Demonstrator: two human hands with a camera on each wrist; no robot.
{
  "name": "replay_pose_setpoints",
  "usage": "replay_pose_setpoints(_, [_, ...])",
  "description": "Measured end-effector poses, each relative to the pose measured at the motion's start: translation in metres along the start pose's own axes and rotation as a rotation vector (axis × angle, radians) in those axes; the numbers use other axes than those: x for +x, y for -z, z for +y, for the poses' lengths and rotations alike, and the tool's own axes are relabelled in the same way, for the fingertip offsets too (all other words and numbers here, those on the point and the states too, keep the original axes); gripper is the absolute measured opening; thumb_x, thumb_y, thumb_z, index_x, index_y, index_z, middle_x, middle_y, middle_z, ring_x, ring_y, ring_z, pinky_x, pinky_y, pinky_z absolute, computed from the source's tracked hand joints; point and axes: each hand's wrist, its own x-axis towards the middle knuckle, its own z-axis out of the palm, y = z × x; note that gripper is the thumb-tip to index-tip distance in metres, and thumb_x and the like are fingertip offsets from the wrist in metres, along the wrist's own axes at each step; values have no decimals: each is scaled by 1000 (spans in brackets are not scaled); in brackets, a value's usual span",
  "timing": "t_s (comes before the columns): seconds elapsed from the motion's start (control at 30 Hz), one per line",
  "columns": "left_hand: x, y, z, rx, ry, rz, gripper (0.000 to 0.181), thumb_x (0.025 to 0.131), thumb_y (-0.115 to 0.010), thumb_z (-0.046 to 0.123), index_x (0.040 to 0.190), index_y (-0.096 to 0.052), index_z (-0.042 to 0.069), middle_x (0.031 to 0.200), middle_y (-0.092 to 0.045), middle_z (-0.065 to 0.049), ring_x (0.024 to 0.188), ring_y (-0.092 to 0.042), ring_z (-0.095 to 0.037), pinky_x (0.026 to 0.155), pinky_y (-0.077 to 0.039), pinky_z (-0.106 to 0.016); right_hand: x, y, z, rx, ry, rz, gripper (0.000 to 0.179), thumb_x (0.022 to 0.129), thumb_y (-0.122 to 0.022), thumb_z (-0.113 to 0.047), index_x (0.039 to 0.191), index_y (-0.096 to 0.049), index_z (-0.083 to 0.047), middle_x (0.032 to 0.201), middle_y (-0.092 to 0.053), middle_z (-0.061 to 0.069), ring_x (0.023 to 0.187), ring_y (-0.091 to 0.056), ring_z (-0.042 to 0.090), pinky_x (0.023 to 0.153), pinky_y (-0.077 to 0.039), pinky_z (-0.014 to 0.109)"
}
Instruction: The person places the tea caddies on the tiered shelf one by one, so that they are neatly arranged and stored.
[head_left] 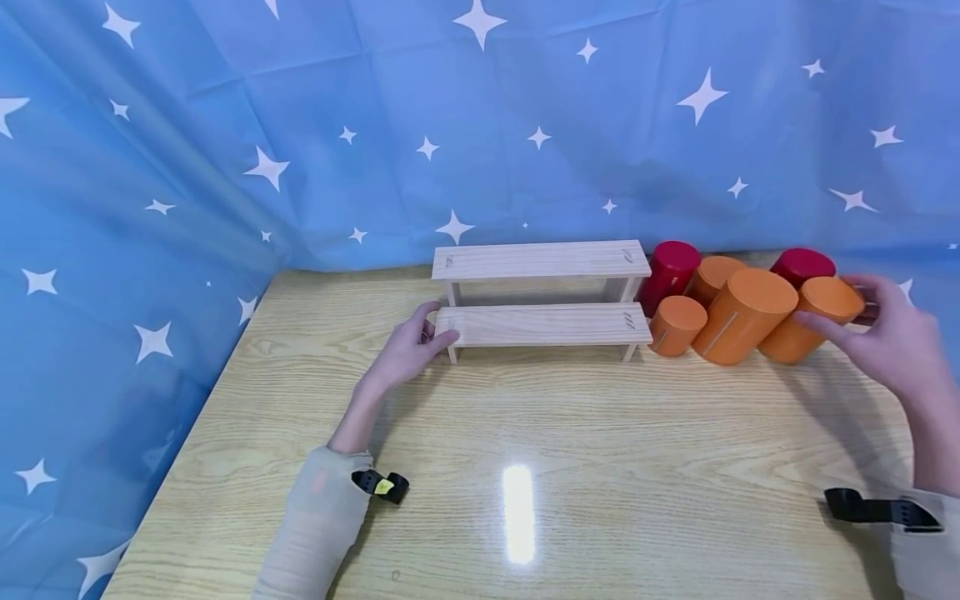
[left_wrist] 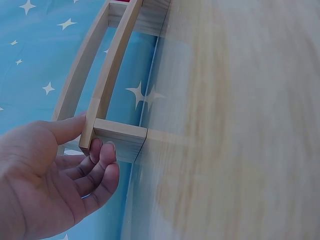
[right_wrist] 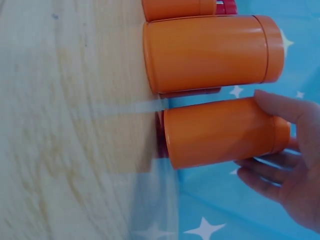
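Observation:
A pale two-tier wooden step shelf (head_left: 543,325) stands against the blue backdrop. My left hand (head_left: 405,346) holds the left end of its lower tier, thumb above the board (left_wrist: 102,95) and fingers curled beneath. At the far right, my right hand (head_left: 896,337) grips an orange canister (right_wrist: 220,134) near its lidded top, thumb on one side and fingers on the other. That canister is the rightmost of a group, standing beside a taller orange canister (head_left: 746,317). Behind it is a dark red canister (head_left: 802,265), mostly hidden.
Between the shelf and the tall canister stand a small orange canister (head_left: 677,325), another orange one (head_left: 708,279) and a red one (head_left: 667,271). A blue cloth with white stars (head_left: 420,100) hangs behind and left. The wood-grain table (head_left: 600,442) reflects a bright light.

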Motion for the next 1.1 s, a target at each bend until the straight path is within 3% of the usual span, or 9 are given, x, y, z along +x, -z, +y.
replay_pose_setpoints(0.07, [0, 0, 0, -5, 3, 1, 70, 102, -64, 29, 154, -30, -3, 80, -52, -6, 64, -50, -18, 64, -44, -33, -1, 2, -2, 6, -14, 19, 78, 96, -71, -28, 150, -30, 11, 133, -40, 39, 105, -45, 56, 57, -27, 10])
replay_pose_setpoints(0.2, [-1, 0, 0, -17, 4, -2, 70, 102, -64, 28, 154, -30, -3, 79, -52, -7, 64, -51, -19, 64, -43, -34, -3, 7, -5, 53, -19, 80, 73, 98, -68, -25, 152, -30, 7, 135, -41, 36, 99, -49, 14, 72, -33, 9])
replay_pose_setpoints(0.33, [-1, 0, 0, -16, 0, 0, 69, 102, -64, 28, 154, -30, -4, 79, -52, -7, 64, -51, -20, 63, -42, -34, -5, 11, -8, 132, 3, 188, 67, 98, -67, -21, 153, -35, 0, 130, -47, -1, 94, -29, -14, 98, -31, 11])
replay_pose_setpoints(0.43, [-1, 1, 0, -20, -2, 2, 69, 102, -64, 27, 154, -30, -3, 78, -52, -7, 64, -51, -22, 63, -42, -33, -5, 14, -12, 188, 21, 266, 64, 97, -69, -18, 153, -39, -8, 121, -38, -26, 99, -33, -13, 103, -30, 12])
replay_pose_setpoints(0.53, [-1, 1, 1, -27, 1, -1, 69, 102, -64, 27, 154, -30, -2, 78, -52, -6, 65, -52, -24, 62, -42, -32, -5, 18, -17, 225, 33, 339, 63, 95, -70, -16, 151, -42, -15, 116, -38, -31, 102, -37, -13, 105, -30, 13])
replay_pose_setpoints(0.7, [-1, 1, 1, -34, 3, -8, 69, 103, -63, 27, 155, -29, -2, 78, -51, -6, 65, -53, -24, 61, -42, -32, -6, 26, -31, 200, 22, 454, 60, 94, -72, -17, 149, -47, -24, 128, -53, -21, 113, -47, -8, 107, -30, 14])
replay_pose_setpoints(0.83, [0, 1, 1, -39, -2, -13, 68, 103, -63, 26, 155, -29, -2, 78, -50, -6, 67, -54, -26, 61, -42, -31, -9, 32, -42, 182, 14, 483, 59, 97, -69, -17, 150, -45, -28, 147, -50, -8, 130, -45, 2, 112, -26, 18])
replay_pose_setpoints(0.97, [0, 0, 1, -44, 1, -13, 68, 103, -63, 26, 154, -29, -3, 77, -50, -6, 68, -55, -28, 62, -42, -32, -11, 36, -51, 207, 55, 505, 59, 98, -68, -16, 151, -45, -26, 147, -49, -9, 132, -43, 6, 114, -23, 20])
replay_pose_setpoints(1.1, [0, 0, 1, -45, 6, -12, 68, 103, -63, 26, 154, -29, -3, 78, -50, -6, 68, -54, -27, 62, -42, -32, -12, 37, -63, 243, 98, 521, 59, 96, -71, -15, 149, -48, -23, 139, -51, -18, 122, -44, -2, 111, -26, 19])
